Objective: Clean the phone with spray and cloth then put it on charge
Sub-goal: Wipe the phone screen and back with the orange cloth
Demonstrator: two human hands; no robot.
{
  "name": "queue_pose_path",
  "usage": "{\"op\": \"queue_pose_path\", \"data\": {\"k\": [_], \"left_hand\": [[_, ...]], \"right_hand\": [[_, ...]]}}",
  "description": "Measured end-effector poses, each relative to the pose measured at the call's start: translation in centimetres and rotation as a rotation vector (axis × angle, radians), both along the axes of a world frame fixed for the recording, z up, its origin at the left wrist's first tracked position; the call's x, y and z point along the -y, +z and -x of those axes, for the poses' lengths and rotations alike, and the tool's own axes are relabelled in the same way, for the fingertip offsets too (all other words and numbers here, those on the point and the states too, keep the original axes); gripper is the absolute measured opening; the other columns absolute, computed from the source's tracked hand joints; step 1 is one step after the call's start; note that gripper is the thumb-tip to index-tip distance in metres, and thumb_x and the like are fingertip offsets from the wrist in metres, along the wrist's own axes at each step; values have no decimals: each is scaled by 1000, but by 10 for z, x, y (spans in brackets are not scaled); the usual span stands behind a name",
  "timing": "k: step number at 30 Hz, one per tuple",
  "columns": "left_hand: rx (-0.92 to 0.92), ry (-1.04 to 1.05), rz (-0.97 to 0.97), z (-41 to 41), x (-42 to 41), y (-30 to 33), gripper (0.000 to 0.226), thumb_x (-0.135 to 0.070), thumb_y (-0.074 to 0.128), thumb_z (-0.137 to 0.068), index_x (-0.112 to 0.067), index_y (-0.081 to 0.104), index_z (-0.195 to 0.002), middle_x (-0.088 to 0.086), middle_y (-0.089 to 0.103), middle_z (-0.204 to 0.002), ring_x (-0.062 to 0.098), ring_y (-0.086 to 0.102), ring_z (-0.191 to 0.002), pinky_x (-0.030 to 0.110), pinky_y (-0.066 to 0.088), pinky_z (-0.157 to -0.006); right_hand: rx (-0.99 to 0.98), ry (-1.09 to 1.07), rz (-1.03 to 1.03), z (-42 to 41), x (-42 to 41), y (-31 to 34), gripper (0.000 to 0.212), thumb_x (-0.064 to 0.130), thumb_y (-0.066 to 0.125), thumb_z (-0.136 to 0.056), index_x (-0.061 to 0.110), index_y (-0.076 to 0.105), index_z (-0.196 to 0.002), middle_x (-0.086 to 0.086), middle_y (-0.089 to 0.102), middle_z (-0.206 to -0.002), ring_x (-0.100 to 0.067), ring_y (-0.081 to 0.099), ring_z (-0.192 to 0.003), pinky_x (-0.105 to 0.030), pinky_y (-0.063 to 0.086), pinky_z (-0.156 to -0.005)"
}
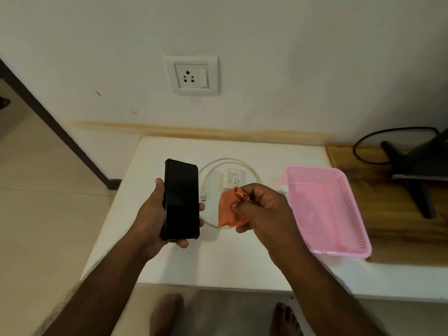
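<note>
Left hand [155, 214] wrapped around the phone [181, 200], thumb along the left edge, fingertips curling round the right; dark screen facing up, held above the white worktop [169, 263]. Right hand [264, 209] closed on a bunched orange cloth [229, 212], pinched between thumb and fingers, hanging just right of the phone and not touching it. Down on the worktop between the hands: white charger [232, 179] lying flat, its cable [211, 166] looped around it, USB plug [203, 198] loose near the phone's right edge. Pink mesh basket [349, 204] to the right. Small white cap showing just beside the basket's left wall, possibly the spray, mostly hidden by the right hand. Wall socket [191, 75] above, nothing plugged in.
</note>
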State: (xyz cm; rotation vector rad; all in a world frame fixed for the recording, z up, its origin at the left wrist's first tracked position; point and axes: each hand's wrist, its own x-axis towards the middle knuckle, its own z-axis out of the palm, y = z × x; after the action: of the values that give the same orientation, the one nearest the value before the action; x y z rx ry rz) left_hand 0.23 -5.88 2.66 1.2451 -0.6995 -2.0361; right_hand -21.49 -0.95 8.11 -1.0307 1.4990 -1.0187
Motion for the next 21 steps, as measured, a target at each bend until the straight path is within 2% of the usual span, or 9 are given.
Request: {"op": "queue_pose_path", "data": {"k": [2, 5, 7, 10, 15, 18, 20, 21], "left_hand": [[38, -28, -22, 1, -1, -1, 77, -77, 23, -90, -25, 72, -118, 21, 70, -120, 47, 70, -98, 40, 57, -48], [76, -38, -54, 3, -1, -1, 83, -76, 20, -92, -20, 79, -105, 19, 75, -106, 41, 74, -81, 36, 55, -46], [127, 11, -77, 2, -2, -2, 84, -76, 21, -92, -15, 77, -108, 21, 75, -104, 41, 73, -78, 36, 54, -45], [271, 82, -87, 5, -4, -7, 78, -72, 25, -95, -12, 66, -124, 26, 70, -114, 49, 69, -90, 36, 52, -45], [325, 138, -66, 13, -9, -10, 71, -69, 32, -95, -13, 65, -124, 28, 70, -114, 46, 67, -81, 36, 52, -42], [406, 204, -64, 9, -6, -9, 67, -68, 34, -95, -14, 62, -125, 25, 69, -116, 52, 67, -93, 37, 53, -44], [527, 275, -102, 5, -2, -11, 66, -68, 35, -95, -14, 58, -126, 21, 65, -120, 50, 65, -100, 42, 57, -50], [585, 299, -130, 2, 0, -12, 68, -69, 35, -95, -14, 56, -128, 19, 63, -123, 48, 63, -103, 47, 60, -59]], "right_hand": [[137, -34, -58, 1, 1, 3, 13, 5, 64, -88, 15, 70, -96, -5, 73, -103, -25, 70, -83, -33, 57, -60], [281, -63, -138, -1, 0, 3, 15, 3, 64, -89, 15, 70, -95, -8, 74, -98, -28, 72, -81, -34, 58, -58], [322, -66, -201, -2, -1, 0, 17, 4, 64, -90, 14, 68, -102, -9, 73, -100, -28, 73, -82, -35, 58, -58], [319, -52, -243, -1, -2, -3, 21, 6, 64, -90, 15, 66, -109, -9, 73, -102, -26, 73, -82, -36, 60, -61], [261, -15, -231, 4, -7, -6, 15, 6, 63, -90, 16, 69, -99, -10, 73, -97, -25, 72, -77, -32, 58, -57], [172, 31, -260, 5, -10, -8, 21, 10, 64, -91, 13, 65, -112, -10, 69, -108, -28, 71, -83, -33, 60, -63], [137, 58, -260, 5, -12, -8, 26, 12, 65, -91, 10, 63, -117, -12, 69, -110, -28, 70, -83, -36, 61, -67], [127, 66, -257, 5, -12, -8, 26, 11, 65, -91, 9, 63, -117, -13, 69, -109, -28, 70, -83, -37, 61, -69]]}}
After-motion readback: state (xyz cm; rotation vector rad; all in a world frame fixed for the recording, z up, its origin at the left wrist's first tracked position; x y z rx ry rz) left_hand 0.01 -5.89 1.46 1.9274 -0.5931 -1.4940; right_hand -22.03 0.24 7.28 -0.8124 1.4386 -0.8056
